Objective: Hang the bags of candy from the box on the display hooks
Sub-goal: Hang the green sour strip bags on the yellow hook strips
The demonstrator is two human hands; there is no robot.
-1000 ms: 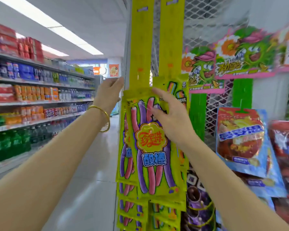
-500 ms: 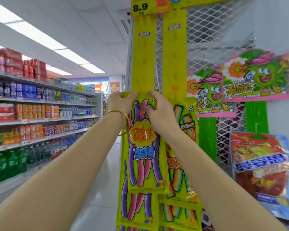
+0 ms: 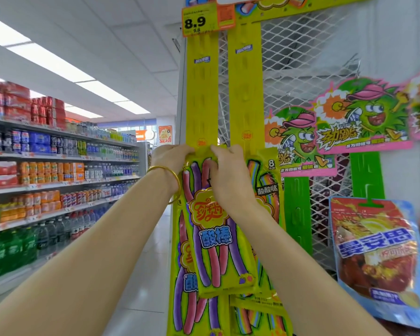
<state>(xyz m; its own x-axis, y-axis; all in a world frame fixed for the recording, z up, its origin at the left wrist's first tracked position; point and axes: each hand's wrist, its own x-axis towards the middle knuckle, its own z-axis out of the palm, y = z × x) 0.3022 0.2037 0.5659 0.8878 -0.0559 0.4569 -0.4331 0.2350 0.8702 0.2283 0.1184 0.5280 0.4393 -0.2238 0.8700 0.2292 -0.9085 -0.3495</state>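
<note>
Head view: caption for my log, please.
Left hand and right hand pinch the top of a candy bag against the yellow strip.

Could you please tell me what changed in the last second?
The left hand, open beside the yellow strip before, has moved onto the top edge of the candy bag; the right hand slid up from its front. Both now pinch it. The rainbow bag stayed put.

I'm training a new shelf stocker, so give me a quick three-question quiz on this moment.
1. True or false: the left hand and right hand both pinch the top of the candy bag.
2. The price tag atop the yellow strip reads: A 3.5, B 8.9, C 12.0?
3. Fill in: the gold bracelet sits on the ___ wrist.
Key: 1 true; 2 B; 3 left.
</note>
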